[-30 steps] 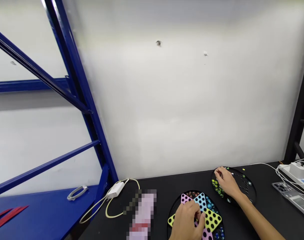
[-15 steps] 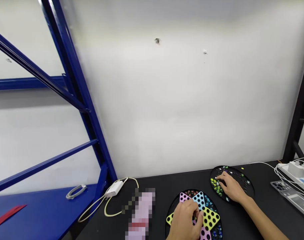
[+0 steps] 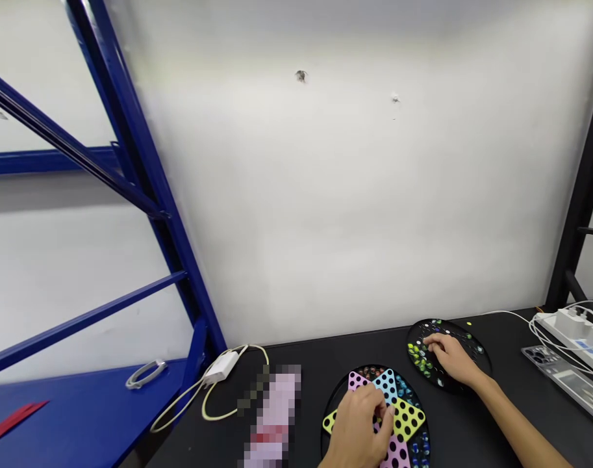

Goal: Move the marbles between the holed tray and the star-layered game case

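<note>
My left hand (image 3: 358,422) rests over a Chinese checkers board (image 3: 409,420), a round black tray with a pink, blue and yellow star full of holes. Its fingers are curled, thumb close to the index; what they pinch, if anything, is hidden. Red, light-blue and dark-blue glass marbles (image 3: 419,448) lie in the rim compartments. Over a second round black tray (image 3: 486,370), behind and to the right, my right hand (image 3: 449,357) has index finger and thumb slightly apart, with nothing visible between them. Yellow-green marbles (image 3: 419,354) lie just left of its fingertips.
At the right lie a phone (image 3: 540,355), a clear case and a white power strip (image 3: 579,335) with cables. A white adapter (image 3: 221,368) with a looped cord sits at the left. Behind stands a white wall (image 3: 345,195); a blue metal frame (image 3: 164,201) rises on the left.
My right hand has shifted from the left edge of the marble tray towards its middle, uncovering the yellow-green marbles. My left hand has stayed over the board. The view has shifted slightly.
</note>
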Demonstrator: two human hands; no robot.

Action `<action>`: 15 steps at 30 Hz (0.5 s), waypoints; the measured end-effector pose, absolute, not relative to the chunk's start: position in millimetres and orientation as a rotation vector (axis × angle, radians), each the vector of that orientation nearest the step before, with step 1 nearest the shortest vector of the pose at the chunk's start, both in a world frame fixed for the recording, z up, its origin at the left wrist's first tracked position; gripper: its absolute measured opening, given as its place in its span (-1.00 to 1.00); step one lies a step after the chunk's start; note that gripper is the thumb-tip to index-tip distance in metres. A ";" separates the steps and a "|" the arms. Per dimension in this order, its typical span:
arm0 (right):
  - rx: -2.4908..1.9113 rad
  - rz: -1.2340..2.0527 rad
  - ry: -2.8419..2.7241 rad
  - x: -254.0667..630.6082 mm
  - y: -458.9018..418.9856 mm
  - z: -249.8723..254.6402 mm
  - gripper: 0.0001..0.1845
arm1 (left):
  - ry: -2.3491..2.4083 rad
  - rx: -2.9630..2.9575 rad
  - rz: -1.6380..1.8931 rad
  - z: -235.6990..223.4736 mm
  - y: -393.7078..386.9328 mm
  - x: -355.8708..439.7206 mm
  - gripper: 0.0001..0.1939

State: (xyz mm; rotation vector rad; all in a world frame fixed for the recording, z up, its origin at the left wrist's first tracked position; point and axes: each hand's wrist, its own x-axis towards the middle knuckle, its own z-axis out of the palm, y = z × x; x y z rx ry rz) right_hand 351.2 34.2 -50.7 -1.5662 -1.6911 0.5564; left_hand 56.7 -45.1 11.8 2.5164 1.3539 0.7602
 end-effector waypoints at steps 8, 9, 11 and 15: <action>-1.602 0.471 -1.794 334.9 27.4 -46.7 -0.72 | 1.364 2.527 0.711 12.8 -45.6 57.9 -0.79; -1.605 0.464 -1.794 334.7 27.9 -46.7 -0.72 | 1.366 2.525 0.715 12.4 -45.6 58.2 -0.79; -1.610 0.461 -1.782 336.0 29.2 -46.8 -0.70 | 1.369 2.520 0.713 11.8 -45.3 58.7 -0.78; -1.580 0.476 -1.783 340.2 29.7 -45.9 -0.72 | 1.384 2.509 0.667 11.4 -44.3 59.3 -0.78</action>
